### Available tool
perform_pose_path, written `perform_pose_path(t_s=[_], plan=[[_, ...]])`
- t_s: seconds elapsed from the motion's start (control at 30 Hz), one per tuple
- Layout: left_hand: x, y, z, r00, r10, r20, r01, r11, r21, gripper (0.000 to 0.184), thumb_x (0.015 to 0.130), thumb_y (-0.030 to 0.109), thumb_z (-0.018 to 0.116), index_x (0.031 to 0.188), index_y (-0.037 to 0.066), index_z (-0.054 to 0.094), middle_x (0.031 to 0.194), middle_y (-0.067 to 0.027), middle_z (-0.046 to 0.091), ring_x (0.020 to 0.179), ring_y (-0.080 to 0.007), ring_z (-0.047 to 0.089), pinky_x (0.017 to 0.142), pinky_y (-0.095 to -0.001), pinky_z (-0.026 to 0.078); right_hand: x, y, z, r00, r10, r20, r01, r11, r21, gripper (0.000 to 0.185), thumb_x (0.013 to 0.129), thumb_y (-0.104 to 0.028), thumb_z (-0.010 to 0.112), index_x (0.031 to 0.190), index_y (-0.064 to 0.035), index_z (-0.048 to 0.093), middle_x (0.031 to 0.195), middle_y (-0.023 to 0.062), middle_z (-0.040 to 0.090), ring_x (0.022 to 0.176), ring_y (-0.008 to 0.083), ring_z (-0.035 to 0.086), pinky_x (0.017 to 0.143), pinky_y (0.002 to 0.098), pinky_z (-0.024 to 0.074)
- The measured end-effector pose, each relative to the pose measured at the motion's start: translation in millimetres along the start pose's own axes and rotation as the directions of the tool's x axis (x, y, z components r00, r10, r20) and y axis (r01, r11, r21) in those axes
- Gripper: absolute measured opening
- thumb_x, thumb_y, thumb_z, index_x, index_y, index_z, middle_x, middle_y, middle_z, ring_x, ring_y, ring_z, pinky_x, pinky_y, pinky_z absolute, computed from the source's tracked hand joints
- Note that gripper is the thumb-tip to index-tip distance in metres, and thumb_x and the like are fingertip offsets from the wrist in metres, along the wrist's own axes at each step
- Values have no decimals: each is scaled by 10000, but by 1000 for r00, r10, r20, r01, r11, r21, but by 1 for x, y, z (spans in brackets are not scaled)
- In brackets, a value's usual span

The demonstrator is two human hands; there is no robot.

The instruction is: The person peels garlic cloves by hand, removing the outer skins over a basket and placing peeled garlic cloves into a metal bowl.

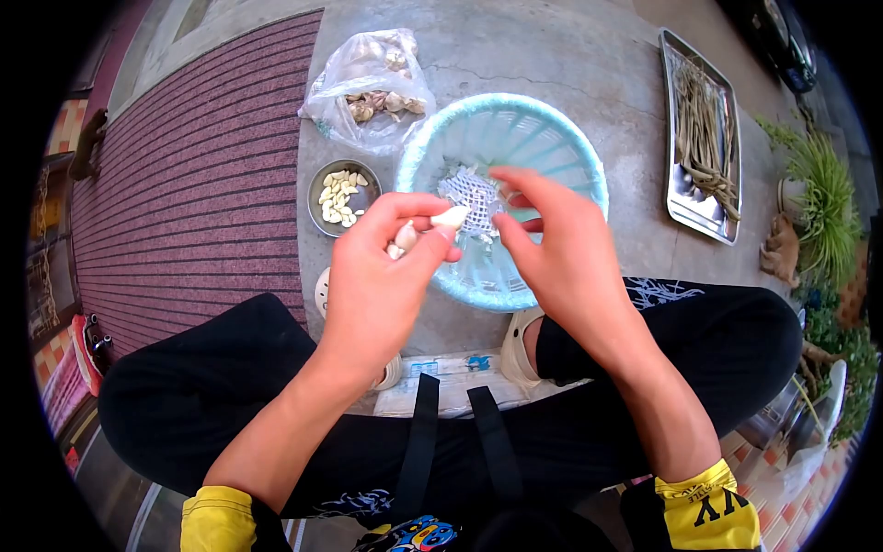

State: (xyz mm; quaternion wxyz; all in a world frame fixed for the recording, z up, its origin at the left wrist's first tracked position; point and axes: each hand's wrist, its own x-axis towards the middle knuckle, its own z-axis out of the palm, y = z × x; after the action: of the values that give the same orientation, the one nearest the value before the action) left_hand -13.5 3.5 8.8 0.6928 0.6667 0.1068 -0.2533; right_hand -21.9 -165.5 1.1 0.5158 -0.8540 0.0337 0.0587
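Observation:
Between the thumb and index finger of my left hand (382, 258) is a pale garlic clove (452, 217). More cloves (404, 239) sit in the curled fingers of that hand. My right hand (563, 241) is just to the right, thumb and fingers apart, with nothing visible in it. Both hands are over the near part of a light blue plastic basket (589, 156), which has white netting (474, 195) and pale scraps inside. Left of the basket, a metal bowl (317, 204) contains several peeled garlic cloves (341, 196).
A clear plastic bag (368, 138) of garlic bulbs lies behind the bowl. At the right is a metal tray (676, 195) of dried stalks. A small brown animal (781, 250) is beside green plants (819, 221). A striped purple mat (202, 166) covers the left floor.

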Motion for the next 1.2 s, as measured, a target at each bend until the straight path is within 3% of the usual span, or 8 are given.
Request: perform_pose_path(t_s=[0.13,0.2,0.37,0.5,0.53,0.63,0.87,1.2], plan=[[8,-14,-17,975,-180,-130,167,980,-107,193,900,108,608,1064,6,604,909,-43,630,694,-44,536,553,-193,400,-6,21,4,963,-253,-97,147,787,-599,276,826,-89,643,1076,19,598,1017,195,629,842,338,631,723,424,510],[21,-42,-40,851,-356,-386,254,922,-292,193,916,133,586,1075,26,608,888,-32,623,648,-36,486,486,-188,337,-7,23,5,992,-58,112,104,877,-469,290,830,-134,640,1072,17,583,1034,210,603,893,367,612,760,459,500],[45,-74,-82,783,-335,-524,127,911,-393,232,947,143,514,1130,9,567,832,-50,605,613,-43,483,448,-183,326,-7,6,13,973,11,230,87,908,-409,228,848,-155,616,1014,1,599,968,189,609,863,382,604,731,460,498],[30,-47,-61,916,-227,-330,107,933,-345,306,984,231,431,1144,-1,553,802,-83,597,471,-59,421,388,-201,280,-3,-8,15,961,84,262,-27,976,-216,228,854,-151,611,1046,-29,609,949,177,604,857,364,605,707,444,485],[17,-25,-38,964,-264,-46,226,895,-385,334,999,274,423,1132,-2,556,805,-76,597,486,-56,427,396,-197,285,-2,-13,14,966,69,250,-45,994,-100,229,855,-152,613,1057,-43,614,936,169,598,856,355,603,704,435,480],[5,-10,-13,952,-264,157,307,817,-488,342,1001,264,418,1162,-14,539,834,-72,599,588,-66,486,432,-192,320,-1,-26,11,960,-41,276,51,998,-30,232,855,-149,619,1068,-55,616,910,146,578,844,340,592,711,413,472],[-1,-16,-4,948,-228,223,283,924,-256,441,938,125,506,1335,-40,409,992,-94,629,834,-84,591,472,-174,327,-4,-6,5,969,-57,241,88,989,-119,114,834,-93,634,916,-16,650,882,135,580,811,325,590,711,388,475],[-10,-33,15,948,-212,238,238,968,-83,389,951,70,427,1300,-98,393,1013,-153,629,776,-164,643,565,-251,501,-10,-3,-4,881,256,399,-255,965,-57,135,862,-77,596,959,15,603,871,143,600,798,254,624,684,334,495]])
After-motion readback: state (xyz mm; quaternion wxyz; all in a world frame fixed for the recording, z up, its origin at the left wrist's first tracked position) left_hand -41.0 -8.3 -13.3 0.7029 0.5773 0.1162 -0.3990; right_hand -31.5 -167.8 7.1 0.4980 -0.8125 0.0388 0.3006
